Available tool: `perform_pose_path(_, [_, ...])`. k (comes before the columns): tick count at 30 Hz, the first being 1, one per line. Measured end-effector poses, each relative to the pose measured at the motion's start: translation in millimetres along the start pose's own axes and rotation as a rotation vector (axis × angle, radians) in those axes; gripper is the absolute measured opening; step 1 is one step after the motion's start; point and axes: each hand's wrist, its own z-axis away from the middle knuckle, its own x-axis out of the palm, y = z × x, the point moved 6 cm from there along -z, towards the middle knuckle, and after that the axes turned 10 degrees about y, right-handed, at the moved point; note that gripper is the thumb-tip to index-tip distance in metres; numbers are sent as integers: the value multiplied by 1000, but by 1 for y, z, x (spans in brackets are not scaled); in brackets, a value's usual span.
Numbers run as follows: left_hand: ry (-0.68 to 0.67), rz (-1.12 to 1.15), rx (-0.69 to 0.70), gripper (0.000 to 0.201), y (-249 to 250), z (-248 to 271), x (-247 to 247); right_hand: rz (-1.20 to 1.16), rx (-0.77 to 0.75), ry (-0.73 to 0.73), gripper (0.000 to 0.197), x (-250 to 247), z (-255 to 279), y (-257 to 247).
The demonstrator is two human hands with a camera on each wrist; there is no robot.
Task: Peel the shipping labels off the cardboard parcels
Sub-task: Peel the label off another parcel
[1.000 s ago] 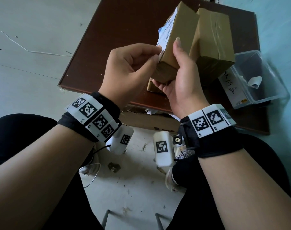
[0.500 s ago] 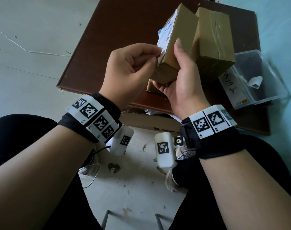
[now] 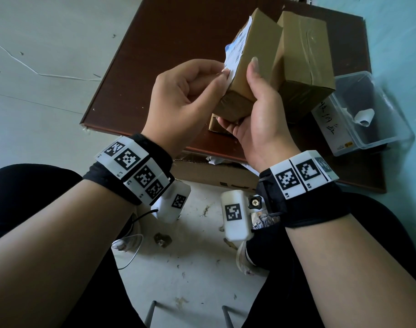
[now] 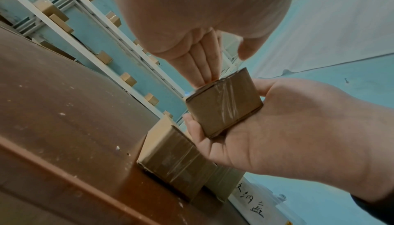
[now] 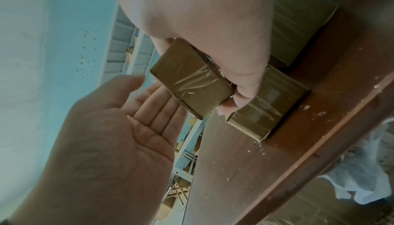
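The small brown cardboard parcel (image 3: pixel 254 67) was up in the air above the near edge of the dark brown wooden surface (image 3: pixel 169 43), tilted, its taped end facing the person. On its left face sat the white printed shipping label (image 3: pixel 236 49), crumpled and lifted along its near edge. The right hand (image 3: pixel 259 119) had a firm grip on the parcel from below and the right, thumb laid up its top face, fingers wrapped under the taped end. The left hand (image 3: pixel 185 100) came in from the left, thumb and fingertips closing a pinching grip on the label's loose near corner. From the left wrist view, the fingers (image 4: pixel 202 65) met the parcel's upper edge.

Just right of the held parcel stood a larger brown cardboard box wrapped in clear tape (image 3: pixel 301 60), resting on the surface. A smaller cardboard box (image 3: pixel 216 125) lay on the surface under the hands. Farther right, a clear plastic bin (image 3: pixel 377 129) with handwriting on its side held a curled white paper scrap (image 3: pixel 364 116). Past the surface, white metal shelving (image 4: pixel 85 9) carried more small cardboard boxes.
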Motion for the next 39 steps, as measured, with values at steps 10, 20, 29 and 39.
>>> perform_pose_path(10, [-2,22,-23,19,-1,-1,1,1,-6,-8,56,-2,0,-2])
perform_pose_path(20, [12,34,-23,48,1,-2,0,25,-11,-6,55,-2,1,-1])
perform_pose_path(29, [32,51,2,36,-2,-2,-1,56,-41,-11,63,-1,0,0])
perform_pose_path(39, [26,28,52,24,-1,-1,1,68,-60,-8,65,-2,-3,0])
